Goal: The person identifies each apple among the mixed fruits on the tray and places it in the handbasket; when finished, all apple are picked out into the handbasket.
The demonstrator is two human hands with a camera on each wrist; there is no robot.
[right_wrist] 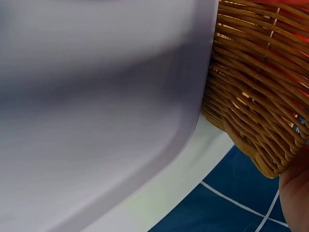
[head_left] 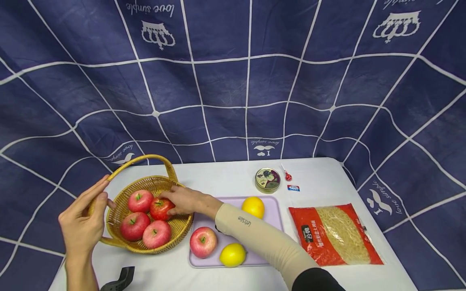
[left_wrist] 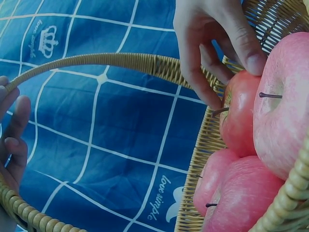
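At the left, my left hand (head_left: pixel 83 214) holds the handle (head_left: pixel 140 158) of a woven basket (head_left: pixel 118 194) between thumb and fingers. The basket contains several apples (head_left: pixel 156 233). My right hand (head_left: pixel 185 200) reaches over its right rim and grips a darker red apple (head_left: pixel 160 208); in the left wrist view its thumb and fingers are around that apple (left_wrist: pixel 239 116). Part of the basket's wall (right_wrist: pixel 256 77) shows in the right wrist view, beside the tray.
A light purple tray (head_left: pixel 251 264) carries another apple (head_left: pixel 203 242), a yellow lemon (head_left: pixel 233 254) and an orange-yellow fruit (head_left: pixel 253 207). Behind it stand a round tin (head_left: pixel 267 180), a red lollipop (head_left: pixel 288 176) and a small blue-red packet (head_left: pixel 293 188). A red noodle bag (head_left: pixel 336 234) lies right.
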